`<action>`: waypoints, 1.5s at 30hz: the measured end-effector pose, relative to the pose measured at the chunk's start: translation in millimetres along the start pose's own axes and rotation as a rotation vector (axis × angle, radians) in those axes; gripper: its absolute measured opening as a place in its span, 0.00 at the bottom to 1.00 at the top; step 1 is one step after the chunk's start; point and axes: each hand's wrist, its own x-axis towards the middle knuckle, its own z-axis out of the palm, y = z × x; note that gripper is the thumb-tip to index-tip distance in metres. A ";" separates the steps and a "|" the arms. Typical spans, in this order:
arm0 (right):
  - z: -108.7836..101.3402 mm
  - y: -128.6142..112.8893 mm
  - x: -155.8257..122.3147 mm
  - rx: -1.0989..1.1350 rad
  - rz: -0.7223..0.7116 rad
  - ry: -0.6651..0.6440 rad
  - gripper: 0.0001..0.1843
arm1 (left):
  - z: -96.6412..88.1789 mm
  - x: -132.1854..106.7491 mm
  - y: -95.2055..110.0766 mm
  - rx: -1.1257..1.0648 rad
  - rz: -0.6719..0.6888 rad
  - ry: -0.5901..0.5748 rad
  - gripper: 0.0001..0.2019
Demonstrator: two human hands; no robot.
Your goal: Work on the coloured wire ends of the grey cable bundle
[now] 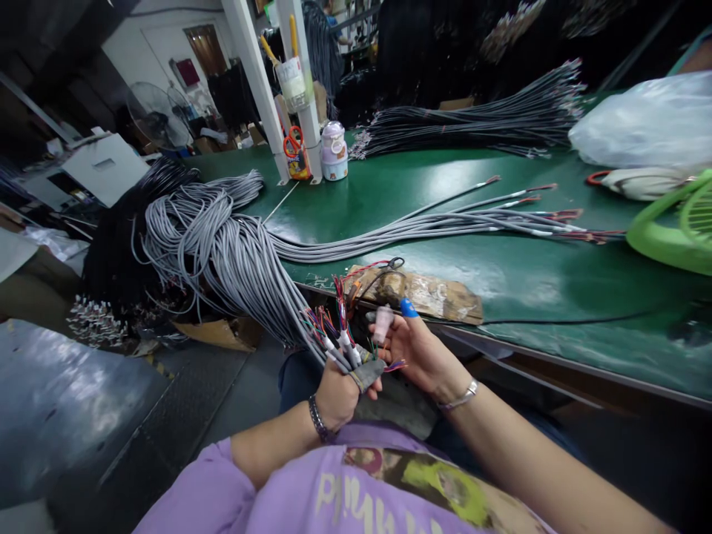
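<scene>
My left hand (338,393) is closed around the ends of a thick bundle of grey cables (233,256), whose stripped coloured wires (332,319) stick up above the fist. My right hand (414,348) is beside it, fingers curled round a small whitish connector piece (383,323); a blue cover (408,307) sits on one fingertip. Both hands hover just in front of the near edge of the green table (500,267), over my lap.
More grey cables (445,222) lie stretched across the table. A worn brown pad (428,293) sits at the table edge. A green fan (676,226), plastic bag (645,122), scissors (293,141), small jar (334,150) and darker cable bundle (478,119) stand farther back.
</scene>
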 end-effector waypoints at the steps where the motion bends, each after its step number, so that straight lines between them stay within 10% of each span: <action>1: -0.1 -1.4 -0.6 -0.006 0.007 -0.006 0.19 | -1.0 -1.5 0.2 0.003 -0.001 0.000 0.19; 15: -9.7 14.7 9.0 -0.178 -0.293 0.105 0.21 | 7.2 -2.7 4.0 -0.032 0.030 0.117 0.19; 23: -4.6 11.5 11.3 -0.008 0.063 -0.243 0.29 | 11.5 2.6 3.1 -0.036 0.031 0.122 0.17; 35: 1.4 15.1 17.1 0.125 -0.068 0.053 0.20 | 11.3 4.2 0.7 -0.014 -0.005 0.144 0.19; 45: -4.9 10.4 9.7 0.091 -0.046 -0.001 0.18 | -4.2 -7.0 -0.1 -0.004 0.018 0.045 0.18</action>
